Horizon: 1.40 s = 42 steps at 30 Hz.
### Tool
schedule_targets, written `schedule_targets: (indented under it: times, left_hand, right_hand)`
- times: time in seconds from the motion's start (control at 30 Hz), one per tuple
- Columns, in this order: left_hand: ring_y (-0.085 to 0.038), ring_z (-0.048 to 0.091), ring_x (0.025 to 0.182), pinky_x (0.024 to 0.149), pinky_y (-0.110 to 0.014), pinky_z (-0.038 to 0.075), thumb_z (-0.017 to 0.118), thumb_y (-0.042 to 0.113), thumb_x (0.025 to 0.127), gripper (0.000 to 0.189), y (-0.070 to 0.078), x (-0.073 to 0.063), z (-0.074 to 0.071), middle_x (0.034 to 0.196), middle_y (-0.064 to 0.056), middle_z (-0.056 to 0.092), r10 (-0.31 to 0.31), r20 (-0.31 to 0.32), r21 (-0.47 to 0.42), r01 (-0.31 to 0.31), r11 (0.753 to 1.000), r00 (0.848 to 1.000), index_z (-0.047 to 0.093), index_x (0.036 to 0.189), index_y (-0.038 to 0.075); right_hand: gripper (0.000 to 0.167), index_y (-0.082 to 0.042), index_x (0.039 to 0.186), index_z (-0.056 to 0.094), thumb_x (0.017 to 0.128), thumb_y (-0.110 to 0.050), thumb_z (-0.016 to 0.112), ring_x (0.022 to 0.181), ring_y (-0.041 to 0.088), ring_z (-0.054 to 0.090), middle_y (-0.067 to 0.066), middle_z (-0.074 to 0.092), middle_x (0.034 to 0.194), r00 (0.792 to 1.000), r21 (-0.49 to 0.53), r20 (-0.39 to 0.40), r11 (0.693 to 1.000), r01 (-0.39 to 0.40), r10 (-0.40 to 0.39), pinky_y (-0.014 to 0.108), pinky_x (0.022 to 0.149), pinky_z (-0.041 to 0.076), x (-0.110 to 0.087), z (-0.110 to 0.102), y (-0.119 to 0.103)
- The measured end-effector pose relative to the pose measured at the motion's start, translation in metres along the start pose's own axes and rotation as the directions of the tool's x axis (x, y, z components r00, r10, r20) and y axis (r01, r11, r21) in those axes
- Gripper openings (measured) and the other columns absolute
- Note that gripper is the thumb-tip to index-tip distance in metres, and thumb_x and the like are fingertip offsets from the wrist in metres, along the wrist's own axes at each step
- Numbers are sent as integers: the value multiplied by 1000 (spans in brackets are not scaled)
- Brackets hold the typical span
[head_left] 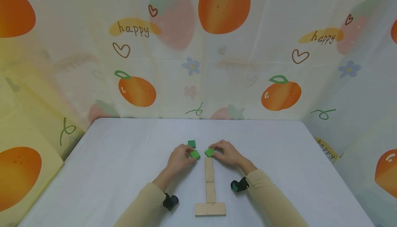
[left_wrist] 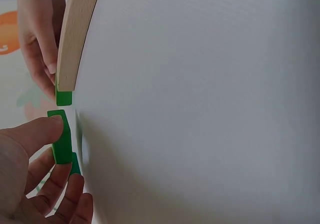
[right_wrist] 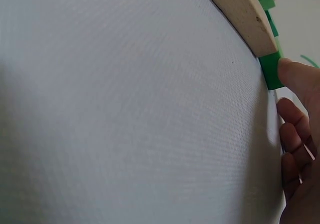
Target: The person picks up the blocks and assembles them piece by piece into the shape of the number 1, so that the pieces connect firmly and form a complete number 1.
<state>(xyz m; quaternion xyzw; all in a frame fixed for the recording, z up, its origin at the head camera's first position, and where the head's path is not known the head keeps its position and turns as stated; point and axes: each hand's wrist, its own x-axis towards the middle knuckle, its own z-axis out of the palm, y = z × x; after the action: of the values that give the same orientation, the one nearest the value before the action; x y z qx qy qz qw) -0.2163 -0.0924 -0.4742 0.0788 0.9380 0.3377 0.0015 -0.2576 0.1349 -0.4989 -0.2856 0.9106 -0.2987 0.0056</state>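
Observation:
My left hand pinches a green block between thumb and fingers, left of the wooden column's top. In the left wrist view that block is tilted, with the thumb on its near face. My right hand pinches another green block at the far end of the upper wooden plank. The right wrist view has this block right at the plank's end, thumb against it. A third, darker green block lies on the table just beyond my left fingertips.
A second wooden plank continues the line toward me, ending at a crosswise wooden plank. All lie on a white table. A fruit-patterned cloth hangs behind it. Each wrist wears a small black camera, the left camera near the planks.

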Motion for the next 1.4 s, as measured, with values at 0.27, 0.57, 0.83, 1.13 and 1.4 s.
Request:
schedule_targets:
  times: [0.27,0.57,0.83,1.13,1.4]
  left_hand:
    - [-15,54,80,68,-29,45,77,18,72,31,6,6,7,92,-4,59,-1,10,4,1,1000,1000,67,99,7]
    - [-16,53,82,71,-31,45,76,18,72,29,10,11,14,92,-3,59,5,4,19,-5,1000,1000,67,98,9]
    - [-20,56,90,78,-37,46,77,16,71,30,12,11,17,96,-5,62,51,7,18,-51,999,999,67,98,8]
    - [-19,56,90,78,-36,45,77,18,71,30,11,12,17,96,-5,62,68,4,34,-69,997,998,68,99,10]
    - [-17,54,87,76,-35,45,77,19,71,30,10,13,18,93,-3,61,72,18,33,-73,997,997,68,99,11]
  right_hand:
    - [28,-17,113,64,85,-19,64,89,15,50,-1,57,97,1000,15,-4,1000,-3,3,33,78,40,-1,-1,-1]
    - [29,-16,114,64,85,-19,64,90,15,50,0,57,97,1000,22,5,1000,-11,11,33,78,40,-1,-1,-1]
    - [29,-15,113,64,85,-18,64,91,17,51,1,58,98,1000,27,3,1000,-2,1,34,79,41,-2,-2,-2]
    - [30,-15,114,63,85,-18,63,93,16,52,1,58,100,1000,32,5,999,-12,12,36,82,41,0,-3,-1]
    - [29,-16,113,63,84,-18,63,93,17,52,1,58,100,1000,34,1,999,-10,10,36,82,42,-1,-2,-1]
